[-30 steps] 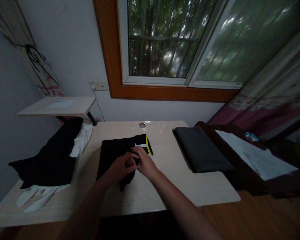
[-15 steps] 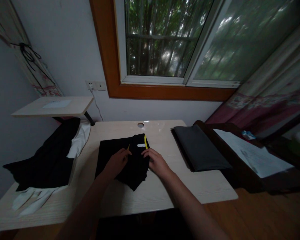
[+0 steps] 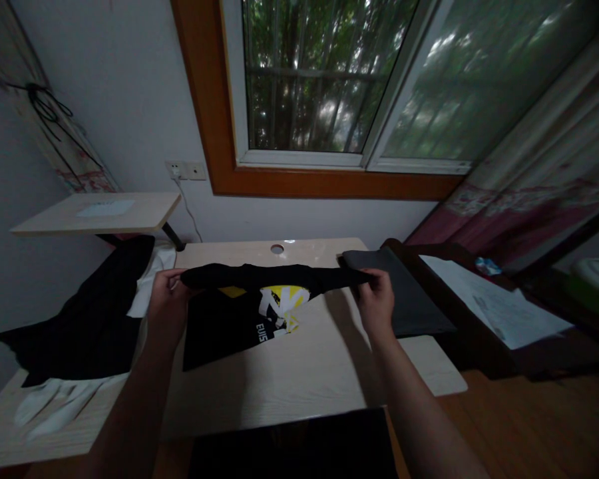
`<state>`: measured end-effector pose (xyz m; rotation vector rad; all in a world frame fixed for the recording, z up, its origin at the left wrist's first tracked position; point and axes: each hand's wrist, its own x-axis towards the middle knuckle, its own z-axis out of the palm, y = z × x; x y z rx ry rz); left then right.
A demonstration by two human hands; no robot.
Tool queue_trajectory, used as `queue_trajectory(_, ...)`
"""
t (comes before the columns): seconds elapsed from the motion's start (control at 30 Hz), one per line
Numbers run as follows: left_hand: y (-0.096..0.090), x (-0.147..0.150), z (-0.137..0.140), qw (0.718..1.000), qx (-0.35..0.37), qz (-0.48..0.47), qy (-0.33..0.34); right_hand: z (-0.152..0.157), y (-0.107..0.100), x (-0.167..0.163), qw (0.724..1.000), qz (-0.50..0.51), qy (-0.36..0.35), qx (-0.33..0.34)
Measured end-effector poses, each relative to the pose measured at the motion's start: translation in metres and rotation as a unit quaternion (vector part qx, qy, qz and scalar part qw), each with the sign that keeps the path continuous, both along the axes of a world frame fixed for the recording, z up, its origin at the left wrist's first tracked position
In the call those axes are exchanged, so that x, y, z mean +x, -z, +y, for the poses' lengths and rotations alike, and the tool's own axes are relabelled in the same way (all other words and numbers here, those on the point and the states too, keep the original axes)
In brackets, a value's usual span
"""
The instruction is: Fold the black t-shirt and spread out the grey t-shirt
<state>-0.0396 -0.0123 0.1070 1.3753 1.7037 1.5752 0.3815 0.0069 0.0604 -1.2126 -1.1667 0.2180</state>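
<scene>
A black T-shirt with a yellow and white print is stretched across the middle of the desk, its far edge lifted and its near-left part hanging or lying over the desktop. My left hand pinches one end of that lifted edge. At the other end, near a dark grey flat item, my right hand grips the black cloth between thumb and fingers. Both hands are closed on the T-shirt. Folds hide part of the print and some fingertips.
Pale wood desk has a round cable hole near the wall. Black clothing and white cloth lie at left beneath a raised shelf. A paper sheet rests on a dark surface at right.
My hands have moved far apart, left hand leftward and right hand rightward. The compactly folded black cloth has opened out between them, showing the yellow and white print.
</scene>
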Motion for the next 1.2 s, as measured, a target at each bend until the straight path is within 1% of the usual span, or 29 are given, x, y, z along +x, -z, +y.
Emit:
queue_trajectory(0.03,-0.008,0.002,-0.002,1.000,0.015,-0.016,-0.006,0.001,-0.003,0.002,1.000,0.013,0.005,0.006)
queue_trajectory(0.07,-0.015,0.004,-0.005,0.999,0.035,-0.010,-0.012,0.003,-0.006,0.003,1.000,0.013,0.006,0.007)
queue_trajectory(0.13,-0.027,0.008,-0.010,0.994,0.087,0.059,-0.013,0.005,-0.007,0.004,1.000,0.004,0.012,-0.005)
queue_trajectory(0.17,-0.031,0.009,-0.013,0.988,0.111,0.105,0.003,0.007,-0.006,0.004,1.000,0.010,0.014,-0.015)
queue_trajectory(0.2,-0.034,0.010,-0.015,0.981,0.126,0.146,0.035,0.010,-0.003,0.004,0.999,0.030,0.012,-0.026)
queue_trajectory(0.23,-0.035,0.010,-0.018,0.973,0.125,0.174,0.088,0.012,0.001,0.004,0.997,0.068,0.006,-0.037)
queue_trajectory(0.27,-0.034,0.010,-0.020,0.965,0.104,0.185,0.154,0.014,0.007,0.003,0.992,0.116,-0.005,-0.046)
queue_trajectory(0.3,-0.033,0.010,-0.023,0.955,0.064,0.181,0.227,0.016,0.013,0.001,0.984,0.167,-0.018,-0.054)
queue_trajectory(0.33,-0.030,0.011,-0.026,0.938,0.011,0.170,0.301,0.017,0.019,-0.001,0.974,0.216,-0.029,-0.064)
queue_trajectory(0.37,-0.026,0.012,-0.030,0.916,-0.048,0.157,0.367,0.018,0.025,-0.003,0.963,0.256,-0.038,-0.074)
queue_trajectory(0.43,-0.020,0.019,-0.038,0.862,-0.146,0.137,0.466,0.018,0.036,-0.008,0.945,0.308,-0.051,-0.094)
queue_trajectory(0.47,-0.018,0.024,-0.042,0.835,-0.174,0.129,0.506,0.017,0.040,-0.010,0.939,0.322,-0.056,-0.105)
queue_trajectory(0.53,-0.015,0.037,-0.049,0.779,-0.206,0.095,0.585,0.016,0.046,-0.012,0.935,0.329,-0.049,-0.125)
queue_trajectory(0.6,-0.013,0.048,-0.053,0.719,-0.235,0.028,0.653,0.015,0.047,-0.011,0.944,0.301,-0.019,-0.135)
queue_trajectory(0.63,-0.011,0.053,-0.053,0.699,-0.246,0.000,0.671,0.015,0.045,-0.009,0.954,0.270,0.002,-0.128)
queue_trajectory(0.67,-0.008,0.057,-0.052,0.695,-0.247,-0.013,0.675,0.014,0.043,-0.008,0.967,0.227,0.027,-0.110)
queue_trajectory(0.7,-0.004,0.060,-0.049,0.709,-0.236,-0.008,0.664,0.013,0.039,-0.008,0.979,0.176,0.048,-0.088)
queue_trajectory(0.77,0.009,0.063,-0.041,0.778,-0.178,0.055,0.600,0.008,0.029,-0.011,0.995,0.070,0.064,-0.042)
queue_trajectory(0.8,0.017,0.064,-0.036,0.813,-0.141,0.100,0.556,0.005,0.024,-0.015,0.998,0.024,0.051,-0.031)
queue_trajectory(0.83,0.025,0.065,-0.030,0.840,-0.108,0.145,0.511,0.002,0.018,-0.021,0.999,-0.016,0.019,-0.031)
queue_trajectory(0.87,0.033,0.066,-0.025,0.857,-0.081,0.188,0.473,-0.002,0.014,-0.028,0.997,-0.054,-0.026,-0.039)
queue_trajectory(0.9,0.041,0.067,-0.021,0.865,-0.060,0.228,0.442,-0.005,0.011,-0.035,0.991,-0.093,-0.076,-0.052)
queue_trajectory(0.93,0.049,0.068,-0.017,0.865,-0.046,0.265,0.423,-0.008,0.010,-0.043,0.982,-0.131,-0.122,-0.065)
queue_trajectory(0.97,0.055,0.070,-0.014,0.859,-0.037,0.300,0.413,-0.010,0.010,-0.051,0.969,-0.168,-0.164,-0.081)
queue_trajectory(1.07,0.066,0.074,-0.008,0.821,-0.042,0.389,0.414,-0.014,0.022,-0.069,0.920,-0.266,-0.255,-0.133)
queue_trajectory(1.13,0.069,0.074,-0.006,0.799,-0.053,0.439,0.407,-0.014,0.032,-0.076,0.889,-0.325,-0.280,-0.161)
queue_trajectory(1.2,0.069,0.073,-0.005,0.788,-0.058,0.481,0.379,-0.014,0.038,-0.079,0.867,-0.375,-0.273,-0.182)
